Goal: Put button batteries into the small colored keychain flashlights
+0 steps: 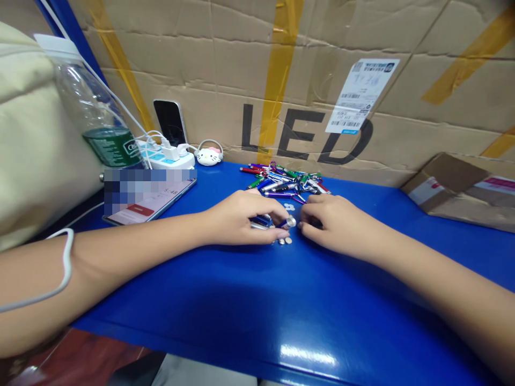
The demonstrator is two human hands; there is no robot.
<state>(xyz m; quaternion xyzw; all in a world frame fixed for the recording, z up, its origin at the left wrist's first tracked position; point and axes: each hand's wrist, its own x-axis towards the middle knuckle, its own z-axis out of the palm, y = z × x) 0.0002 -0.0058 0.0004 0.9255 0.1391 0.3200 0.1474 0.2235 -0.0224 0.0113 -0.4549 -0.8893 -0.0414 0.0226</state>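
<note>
My left hand (249, 217) grips a small blue keychain flashlight (286, 222) between thumb and fingers, its silver round end facing right. Other slim tubes show partly beneath my left palm. Just to the right, my right hand (328, 220) is closed, thumb against curled fingers; whatever it may hold is hidden. Below the left fingertips lie a few silver button cells (288, 241). Small whitish discs (288, 206) rest on the table between the hands and a heap of colourful keychain flashlights (284, 181) with clips.
A blue table (241, 300) runs up to a large cardboard box (225, 69) marked LED. At left are a phone (156, 201), a power strip (169, 160), a white cat-shaped item (209, 155), another upright phone (169, 122) and a bottle (115, 145). An open carton (462, 187) sits at right.
</note>
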